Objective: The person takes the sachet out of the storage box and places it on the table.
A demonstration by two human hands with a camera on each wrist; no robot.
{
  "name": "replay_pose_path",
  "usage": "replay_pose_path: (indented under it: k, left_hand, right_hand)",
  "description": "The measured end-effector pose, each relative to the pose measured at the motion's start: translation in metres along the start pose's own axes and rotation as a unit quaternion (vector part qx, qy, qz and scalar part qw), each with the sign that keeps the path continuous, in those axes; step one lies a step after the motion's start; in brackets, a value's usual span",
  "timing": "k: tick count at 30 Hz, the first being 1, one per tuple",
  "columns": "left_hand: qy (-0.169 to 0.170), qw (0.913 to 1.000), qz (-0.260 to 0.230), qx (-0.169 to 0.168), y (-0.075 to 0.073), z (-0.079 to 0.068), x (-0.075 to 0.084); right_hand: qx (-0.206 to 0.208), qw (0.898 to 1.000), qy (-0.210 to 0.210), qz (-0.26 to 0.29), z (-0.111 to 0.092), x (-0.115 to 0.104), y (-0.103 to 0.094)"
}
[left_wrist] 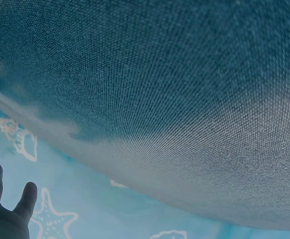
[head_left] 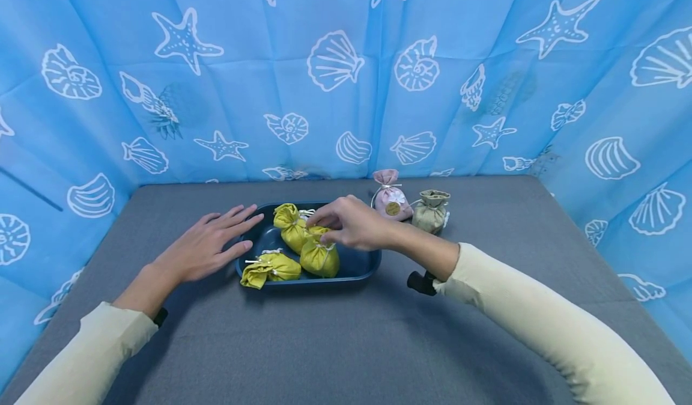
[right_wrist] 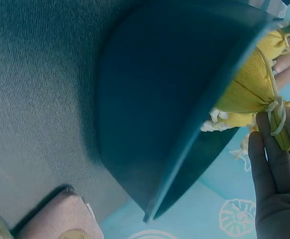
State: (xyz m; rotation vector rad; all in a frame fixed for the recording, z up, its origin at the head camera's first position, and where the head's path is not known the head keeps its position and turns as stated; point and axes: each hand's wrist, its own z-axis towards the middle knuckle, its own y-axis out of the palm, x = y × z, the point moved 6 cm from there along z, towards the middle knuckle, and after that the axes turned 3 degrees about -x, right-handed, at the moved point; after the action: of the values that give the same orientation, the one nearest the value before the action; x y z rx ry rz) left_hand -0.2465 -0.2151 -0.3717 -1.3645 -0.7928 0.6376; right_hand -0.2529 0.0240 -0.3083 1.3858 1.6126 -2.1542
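Note:
My right hand (head_left: pixel 354 222) pinches the gathered neck of a yellow drawstring pouch (head_left: pixel 320 259), which is at the front right inside a dark blue tray (head_left: pixel 354 267). In the right wrist view the fingers (right_wrist: pixel 274 164) and thumb hold this pouch (right_wrist: pixel 249 87) just by its tied cord. Two more yellow pouches are in the tray: one leans at the back (head_left: pixel 292 231), and another lies on its side (head_left: pixel 273 267) over the front left rim. My left hand (head_left: pixel 211 243) is spread at the tray's left end, fingers extended; whether it touches the rim I cannot tell.
Behind the tray's right end stand a pink pouch (head_left: pixel 391 200) with a round tag and an olive-green pouch (head_left: pixel 430 213). A grey cloth covers the table (head_left: pixel 324 345). A blue curtain (head_left: pixel 346 116) with shell prints hangs along the back and sides.

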Motion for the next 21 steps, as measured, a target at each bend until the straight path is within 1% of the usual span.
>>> replay_pose_path:
  k: [3,10,18,21]
  left_hand:
    - [0.000,1.0000,0.001,0.002,0.000,0.000,0.000]
    - [0.002,1.0000,-0.002,0.003,-0.001,0.000,0.001]
    - [0.002,1.0000,0.000,0.001,0.000,0.001,0.000]
    - [0.002,1.0000,-0.002,-0.001,0.001,0.001,0.000]
  right_hand:
    - [0.011,1.000,0.009,-0.009,-0.002,-0.002,-0.006]
    - [0.024,1.000,0.001,-0.005,-0.009,-0.006,-0.023]
    - [0.054,0.998,0.008,-0.037,-0.022,-0.010,-0.052]
    - [0.065,0.997,0.008,-0.039,-0.028,-0.010,-0.063]
